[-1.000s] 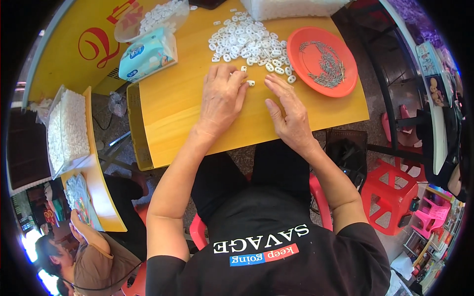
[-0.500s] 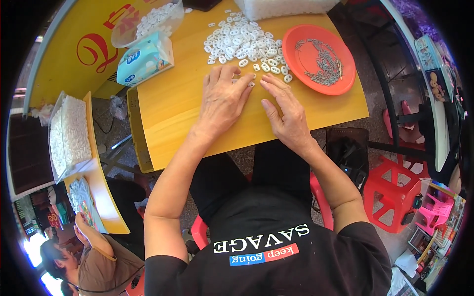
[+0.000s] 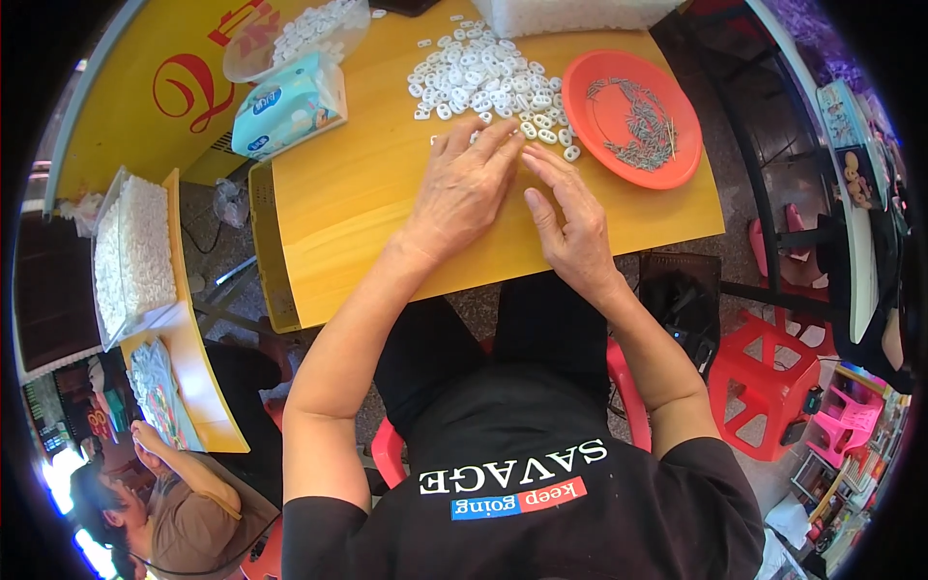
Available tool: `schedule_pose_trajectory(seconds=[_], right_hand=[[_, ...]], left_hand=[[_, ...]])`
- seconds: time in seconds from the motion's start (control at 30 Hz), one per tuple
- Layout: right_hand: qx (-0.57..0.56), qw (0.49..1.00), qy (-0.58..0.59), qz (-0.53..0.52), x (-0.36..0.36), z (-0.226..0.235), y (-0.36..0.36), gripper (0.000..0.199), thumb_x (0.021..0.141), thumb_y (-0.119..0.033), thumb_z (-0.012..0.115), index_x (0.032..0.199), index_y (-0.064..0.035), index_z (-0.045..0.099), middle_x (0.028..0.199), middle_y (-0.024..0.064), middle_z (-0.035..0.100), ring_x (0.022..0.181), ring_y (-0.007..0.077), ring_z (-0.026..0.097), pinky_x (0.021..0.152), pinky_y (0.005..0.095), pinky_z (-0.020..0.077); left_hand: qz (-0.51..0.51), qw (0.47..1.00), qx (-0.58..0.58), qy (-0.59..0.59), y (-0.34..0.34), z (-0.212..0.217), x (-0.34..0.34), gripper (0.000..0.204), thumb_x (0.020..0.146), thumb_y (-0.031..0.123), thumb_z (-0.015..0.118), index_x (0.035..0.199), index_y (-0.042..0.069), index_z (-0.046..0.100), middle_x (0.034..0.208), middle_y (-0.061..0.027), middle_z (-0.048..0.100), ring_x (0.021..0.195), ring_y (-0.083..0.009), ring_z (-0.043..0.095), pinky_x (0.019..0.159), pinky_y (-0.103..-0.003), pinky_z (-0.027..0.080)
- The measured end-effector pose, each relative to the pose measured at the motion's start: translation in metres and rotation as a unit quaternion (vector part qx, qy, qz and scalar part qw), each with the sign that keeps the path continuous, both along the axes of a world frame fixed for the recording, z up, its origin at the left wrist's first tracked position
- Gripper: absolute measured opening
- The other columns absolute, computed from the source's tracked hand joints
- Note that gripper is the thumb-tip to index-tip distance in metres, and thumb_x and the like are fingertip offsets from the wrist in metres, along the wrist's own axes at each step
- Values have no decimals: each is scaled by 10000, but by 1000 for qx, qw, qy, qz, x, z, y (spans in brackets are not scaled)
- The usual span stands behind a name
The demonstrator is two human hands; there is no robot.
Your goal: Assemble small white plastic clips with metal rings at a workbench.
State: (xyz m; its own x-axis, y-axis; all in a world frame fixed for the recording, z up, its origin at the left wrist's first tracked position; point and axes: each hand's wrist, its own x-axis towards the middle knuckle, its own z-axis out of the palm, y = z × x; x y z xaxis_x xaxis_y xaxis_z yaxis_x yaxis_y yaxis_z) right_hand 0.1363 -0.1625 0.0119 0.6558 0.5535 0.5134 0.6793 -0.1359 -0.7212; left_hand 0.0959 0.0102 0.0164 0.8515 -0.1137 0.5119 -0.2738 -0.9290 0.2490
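Small white oval pieces with two holes (image 3: 474,77) lie heaped at the far middle of the yellow table, with several stragglers along the near edge. Over that near edge reaches my left hand (image 3: 462,188), back up, its fingers apart and bent down among a few loose pieces. Its thumb is hidden. Close by on the right, my right hand (image 3: 575,217) is open, thumb apart, with its index fingertip beside the left hand's fingers. No piece shows in it. A red round plate (image 3: 604,145) holding thin grey metal pins (image 3: 648,126) sits right of the heap.
A pale blue tissue pack (image 3: 290,108) and a clear bowl of white pieces (image 3: 319,34) stand at the far left. A large clear container of white pieces (image 3: 570,14) is at the back. Another person (image 3: 193,503) sits lower left. A red stool (image 3: 764,387) stands right.
My left hand has moved right and slightly away, closer to the right hand's fingertips. The white piece seen by its thumb no longer shows. My right hand has shifted slightly right.
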Motion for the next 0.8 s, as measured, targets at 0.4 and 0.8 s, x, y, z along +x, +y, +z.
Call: schedule_pose_trajectory(seconds=[0.4, 0.8], right_hand=[[3, 1000, -2, -5, 1, -1, -1, 353, 895, -15, 625, 1242, 27, 579, 1253, 198, 606, 1234, 347, 547, 1024, 418, 446], [13, 1000, 2, -14, 0, -2, -1, 314, 905, -18, 615, 1215, 27, 596, 1223, 198, 622, 1204, 340, 571, 1005, 406, 458]], left_hand=[[20, 999, 15, 31, 35, 1, -28, 247, 852, 62, 647, 1098, 39, 656, 1204, -79, 622, 1130, -304, 540, 959, -416, 423], [-20, 999, 22, 45, 12, 11, -43, 376, 816, 99, 692, 1184, 56, 625, 1302, -90, 561, 1250, -331, 455, 1049, -460, 359]])
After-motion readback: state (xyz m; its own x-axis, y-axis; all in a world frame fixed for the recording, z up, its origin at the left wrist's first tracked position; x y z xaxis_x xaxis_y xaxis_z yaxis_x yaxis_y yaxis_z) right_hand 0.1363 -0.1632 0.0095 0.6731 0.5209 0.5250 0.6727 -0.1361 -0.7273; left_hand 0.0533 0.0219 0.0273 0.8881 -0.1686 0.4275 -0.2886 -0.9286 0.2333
